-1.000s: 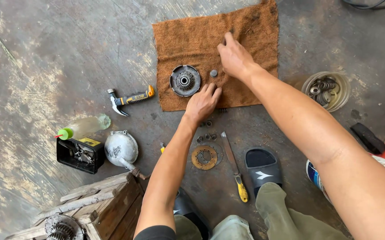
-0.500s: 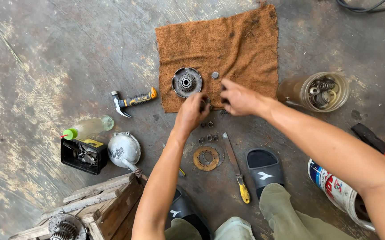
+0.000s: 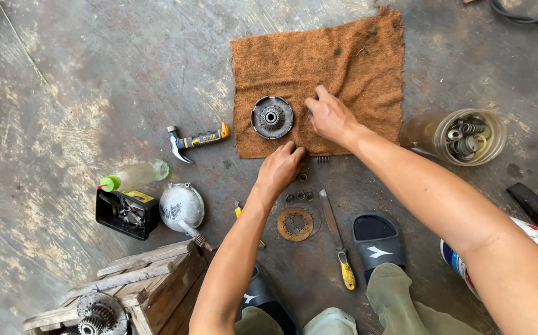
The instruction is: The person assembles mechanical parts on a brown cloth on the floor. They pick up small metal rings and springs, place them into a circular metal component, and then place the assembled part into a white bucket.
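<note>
A brown cloth [image 3: 343,56] lies spread on the concrete floor with a round metal clutch hub [image 3: 272,117] on its near left part. My left hand [image 3: 279,167] rests at the cloth's near edge, fingers curled down on the hem just below the hub. My right hand [image 3: 330,116] lies on the cloth right beside the hub, fingers bent down against the fabric; whether it pinches a small part cannot be seen. Small metal rings [image 3: 300,195] and a short spring [image 3: 323,159] lie on the floor just under my hands.
A rusty friction disc [image 3: 295,224] and a yellow-handled screwdriver [image 3: 337,239] lie near my sandals. A hammer [image 3: 195,141], a plastic bottle [image 3: 133,176], a black box [image 3: 126,213] and a domed metal cover [image 3: 181,207] sit left. A clear container of parts [image 3: 467,136] stands right, a wooden crate [image 3: 138,285] near left.
My right hand came back from the cloth's far middle towards the near edge, then shifted up beside the hub. My left hand stayed at the cloth's near edge.
</note>
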